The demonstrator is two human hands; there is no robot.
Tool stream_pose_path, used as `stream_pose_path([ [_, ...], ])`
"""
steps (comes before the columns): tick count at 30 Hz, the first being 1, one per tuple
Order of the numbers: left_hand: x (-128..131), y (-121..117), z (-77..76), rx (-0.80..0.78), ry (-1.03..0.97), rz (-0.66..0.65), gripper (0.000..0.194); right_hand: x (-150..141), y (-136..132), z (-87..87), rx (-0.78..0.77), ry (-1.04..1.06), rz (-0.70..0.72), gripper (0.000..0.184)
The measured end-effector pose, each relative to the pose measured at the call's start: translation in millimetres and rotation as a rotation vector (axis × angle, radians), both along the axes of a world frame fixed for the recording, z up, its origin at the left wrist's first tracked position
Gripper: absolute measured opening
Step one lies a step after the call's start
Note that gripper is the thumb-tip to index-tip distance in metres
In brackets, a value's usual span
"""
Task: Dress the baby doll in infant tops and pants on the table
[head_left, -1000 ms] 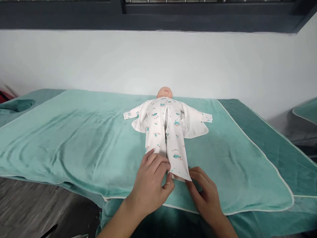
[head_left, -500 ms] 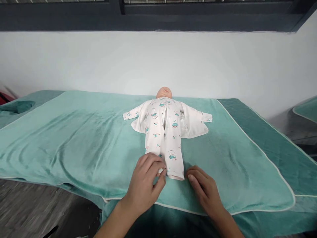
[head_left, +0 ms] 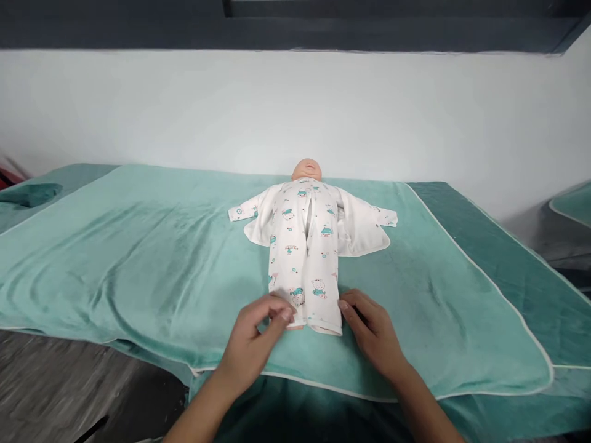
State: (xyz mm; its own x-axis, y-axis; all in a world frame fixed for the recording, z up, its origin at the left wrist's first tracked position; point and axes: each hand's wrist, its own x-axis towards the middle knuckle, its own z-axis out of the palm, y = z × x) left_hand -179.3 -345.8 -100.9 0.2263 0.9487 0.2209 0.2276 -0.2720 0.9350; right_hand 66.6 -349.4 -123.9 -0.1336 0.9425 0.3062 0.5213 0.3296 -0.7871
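Note:
A baby doll (head_left: pixel 306 169) lies on its back on a green blanket (head_left: pixel 397 307), its head by the wall. White printed baby trousers (head_left: pixel 300 246) cover its front and legs. Under them spreads a white baby shirt (head_left: pixel 362 224), sleeves out to both sides and front flaps open. My left hand (head_left: pixel 256 335) pinches the left trouser leg near its hem, thumb against fingers. At the outer edge of the right leg, my right hand (head_left: pixel 372 329) has thumb and forefinger closed on the cloth, other fingers curled. A little of the doll's foot shows below the left hem.
Behind the covered table rises a white wall (head_left: pixel 184 111) with a dark frame (head_left: pixel 323 31) above. A darker green cover (head_left: pixel 498 264) shows beyond the blanket's right edge. The grey floor (head_left: pixel 60 381) is visible at lower left.
My left hand has moved left and down, uncovering more of the left trouser leg. My right hand has come up and left to the right leg's edge.

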Motion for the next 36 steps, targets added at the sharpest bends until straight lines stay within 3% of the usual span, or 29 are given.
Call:
stream_pose_path([
  [3, -14.0, 27.4, -10.6, 0.012, 0.073, 0.148, 0.022, 3.8, 10.2, -6.0, 0.113, -0.065, -0.074, 0.015],
  [6, -25.7, 67.9, -25.4, 0.282, 0.347, 0.244, 0.023, 6.5, 32.7, -11.0, 0.216, -0.213, -0.087, 0.031],
  [11, -25.4, 128.3, -38.2, 0.517, 0.687, 0.116, 0.034, 6.9, 79.3, -7.8, 0.238, -0.393, -0.052, 0.041],
  [17, -12.8, 170.7, -33.0, 0.542, 0.733, 0.069, 0.028, 2.3, 103.6, -1.1, 0.211, -0.475, -0.164, 0.025],
  [26, 18.1, 185.3, -28.8, 0.301, 0.451, 0.036, 0.019, 0.7, 122.9, 4.0, 0.147, -0.663, -0.174, 0.019],
  [33, 15.6, 182.7, -28.6, 0.234, 0.335, 0.003, 0.029, 11.0, 114.3, -3.9, 0.235, -0.241, 0.005, 0.023],
  [36, 13.8, 180.4, -25.6, 0.250, 0.321, -0.040, 0.040, 10.7, 111.8, -4.4, 0.251, -0.162, 0.025, 0.022],
])
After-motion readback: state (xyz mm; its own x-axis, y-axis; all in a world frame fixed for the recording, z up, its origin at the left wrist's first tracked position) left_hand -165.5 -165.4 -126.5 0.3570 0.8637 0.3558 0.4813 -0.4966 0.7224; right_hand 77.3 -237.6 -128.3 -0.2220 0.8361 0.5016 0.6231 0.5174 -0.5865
